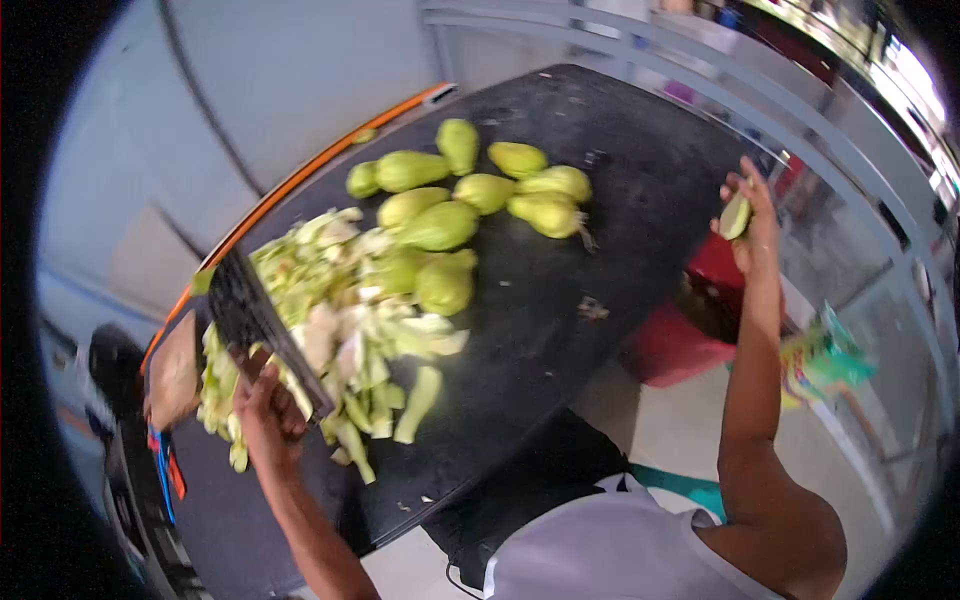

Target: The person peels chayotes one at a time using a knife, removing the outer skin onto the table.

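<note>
On the left, my left hand (270, 405) is closed around the brownish handle of a dark, flat tool (285, 340), blurred and partly hidden. That tool lies over a heap of pale green slices and strips (350, 330). Far to the right, beyond the table edge, my right hand (755, 205) is raised and holds a pale green cut piece of chayote (736, 216) in its fingers. Several whole green pear-shaped chayotes (440, 225) lie together behind and beside the heap.
The black table (530, 330) has an orange edge (330, 150) along the wall. Below my right arm stands a red bin (680, 340), with a green plastic bag (825, 355) near it. A grey metal railing (800, 110) runs behind. A tan block (175, 370) is at far left.
</note>
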Demonstrator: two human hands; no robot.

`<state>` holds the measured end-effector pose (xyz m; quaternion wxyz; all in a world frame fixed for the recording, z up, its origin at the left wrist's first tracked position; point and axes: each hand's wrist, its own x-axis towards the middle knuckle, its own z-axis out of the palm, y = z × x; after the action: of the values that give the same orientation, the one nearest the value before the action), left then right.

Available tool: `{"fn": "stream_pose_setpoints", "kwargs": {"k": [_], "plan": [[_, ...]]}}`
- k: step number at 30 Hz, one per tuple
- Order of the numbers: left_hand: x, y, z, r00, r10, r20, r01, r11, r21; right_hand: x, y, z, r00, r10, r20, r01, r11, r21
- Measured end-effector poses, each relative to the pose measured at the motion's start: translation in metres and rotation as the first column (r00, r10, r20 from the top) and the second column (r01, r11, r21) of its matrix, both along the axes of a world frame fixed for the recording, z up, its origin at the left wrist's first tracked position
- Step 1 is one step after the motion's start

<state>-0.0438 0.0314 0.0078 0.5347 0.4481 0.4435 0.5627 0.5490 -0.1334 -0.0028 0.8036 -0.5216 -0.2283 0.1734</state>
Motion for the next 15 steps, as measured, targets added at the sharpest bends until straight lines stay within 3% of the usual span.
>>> {"fn": "stream_pose_setpoints", "kwargs": {"k": [1,3,4,5,7,8,9,10,11,13,14,15], "plan": [[-0.009,0.001,-0.006,0.997,-0.077,0.006,0.077,0.997,-0.025,0.044,-0.022,-0.044,0.987,-0.136,-0.091,0.128,0.988,-0.085],[-0.008,-0.015,0.0,0.965,-0.262,-0.017,0.261,0.965,-0.034,0.144,-0.066,-0.178,0.895,-0.203,-0.398,0.109,0.963,-0.247],[-0.008,-0.023,0.005,0.94,-0.318,-0.126,0.307,0.946,-0.101,0.15,-0.079,-0.208,0.847,-0.165,-0.505,0.033,0.965,-0.26],[-0.007,-0.031,0.01,0.901,-0.369,-0.229,0.337,0.927,-0.167,0.155,-0.091,-0.235,0.785,-0.134,-0.605,-0.042,0.963,-0.267],[-0.013,-0.048,0.016,0.691,-0.461,-0.556,0.405,0.885,-0.231,0.142,-0.096,-0.235,0.743,-0.268,-0.613,0.034,0.93,-0.365],[-0.024,-0.053,0.015,0.646,-0.559,-0.52,0.461,0.828,-0.318,0.135,-0.089,-0.23,0.721,-0.32,-0.615,0.056,0.911,-0.408],[-0.021,-0.055,0.021,0.446,-0.602,-0.663,0.556,0.767,-0.322,0.133,-0.079,-0.221,0.829,-0.507,-0.235,0.298,0.757,-0.581],[-0.015,-0.056,0.032,0.232,-0.589,-0.774,0.622,0.702,-0.348,0.141,-0.067,-0.214,0.795,-0.564,-0.223,0.378,0.749,-0.544],[-0.018,-0.06,0.042,0.013,-0.536,-0.844,0.657,0.641,-0.396,0.145,-0.06,-0.207,0.897,-0.391,-0.208,0.323,0.899,-0.294],[-0.026,-0.063,0.036,0.077,-0.525,-0.847,0.6,0.703,-0.382,0.159,-0.021,-0.159,0.921,-0.383,0.071,0.376,0.825,-0.421],[-0.024,-0.065,0.043,0.142,-0.58,-0.802,0.514,0.736,-0.441,0.126,0.005,-0.118,0.912,-0.38,0.153,0.406,0.89,-0.209],[-0.024,-0.064,0.048,0.213,-0.628,-0.748,0.438,0.746,-0.502,0.073,0.027,-0.058,0.895,-0.367,0.254,0.426,0.873,-0.238]]}}
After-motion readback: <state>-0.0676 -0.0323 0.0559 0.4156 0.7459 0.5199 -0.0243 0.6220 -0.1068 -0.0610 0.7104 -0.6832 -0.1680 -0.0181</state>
